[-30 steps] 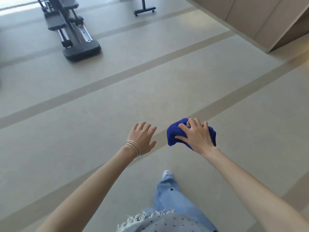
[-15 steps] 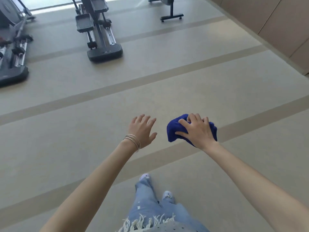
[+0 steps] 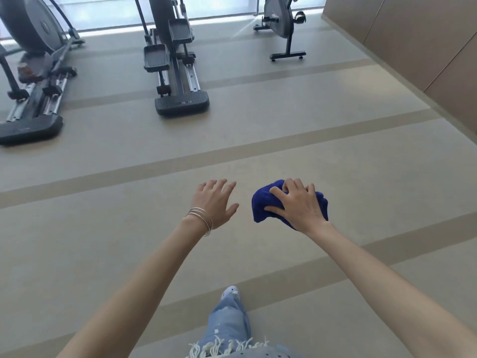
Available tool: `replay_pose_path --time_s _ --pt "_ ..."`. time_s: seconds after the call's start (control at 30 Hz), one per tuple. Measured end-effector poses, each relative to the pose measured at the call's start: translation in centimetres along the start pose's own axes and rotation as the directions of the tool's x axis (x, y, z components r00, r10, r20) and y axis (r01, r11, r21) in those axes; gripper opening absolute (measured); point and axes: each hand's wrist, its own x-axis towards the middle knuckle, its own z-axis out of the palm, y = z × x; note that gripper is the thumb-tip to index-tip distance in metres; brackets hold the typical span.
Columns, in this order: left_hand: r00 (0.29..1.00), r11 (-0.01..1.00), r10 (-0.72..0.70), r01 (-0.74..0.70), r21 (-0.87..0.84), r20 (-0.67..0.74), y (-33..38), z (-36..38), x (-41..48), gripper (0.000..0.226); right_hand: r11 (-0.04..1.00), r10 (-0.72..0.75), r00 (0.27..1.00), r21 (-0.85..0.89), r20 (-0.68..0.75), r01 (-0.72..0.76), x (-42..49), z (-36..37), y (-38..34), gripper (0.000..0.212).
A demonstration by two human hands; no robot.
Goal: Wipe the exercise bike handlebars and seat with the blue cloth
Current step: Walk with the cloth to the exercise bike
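Observation:
My right hand (image 3: pixel 298 205) grips a bunched blue cloth (image 3: pixel 262 206), held out in front of me above the floor. My left hand (image 3: pixel 215 202) is stretched out beside it, fingers spread and holding nothing, with thin silver bangles on the wrist. The exercise bike (image 3: pixel 281 21) stands far ahead at the top right, near the window. Only its grey body, a pedal and its black base bar show. Its handlebars and seat are out of frame.
Two elliptical trainers stand ahead, one in the middle (image 3: pixel 175 71) and one at the far left (image 3: pixel 33 81). A brown panelled wall (image 3: pixel 426 47) runs along the right. Beige floor with darker stripes (image 3: pixel 154 164) lies between me and the machines. My leg in jeans steps forward.
The view has swung up and towards the machines, and the bike and second elliptical have come into sight. Both hands keep their pose, the cloth still gripped.

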Motion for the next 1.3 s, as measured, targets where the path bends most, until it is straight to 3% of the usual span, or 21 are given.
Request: replay_pose_path --time_s 0.3,0.57,0.93,1.3 --pt "0.999 0.998 0.054 -0.054 -0.017 -0.009 -5.6 -1.6 9.6 0.060 0.999 0.031 0.999 0.009 -0.029 -0.030 10.8 0.0 -0.2 0.040" --pt "0.997 0.997 0.080 -0.080 -0.024 -0.001 -7.6 -1.1 17.7 0.060 0.999 0.036 0.999 -0.020 0.037 -0.035 17.8 1.5 3.4 0.044" --pt "0.994 0.993 0.103 -0.105 0.053 0.043 -7.7 -2.8 34.3 0.061 0.999 0.035 0.999 0.009 0.036 -0.035 31.3 2.5 13.8 0.043" --pt "0.990 0.995 0.085 -0.079 -0.060 0.116 -5.7 -3.4 49.8 0.062 0.995 0.097 0.995 -0.011 0.038 -0.097 42.4 3.0 24.6 0.043"
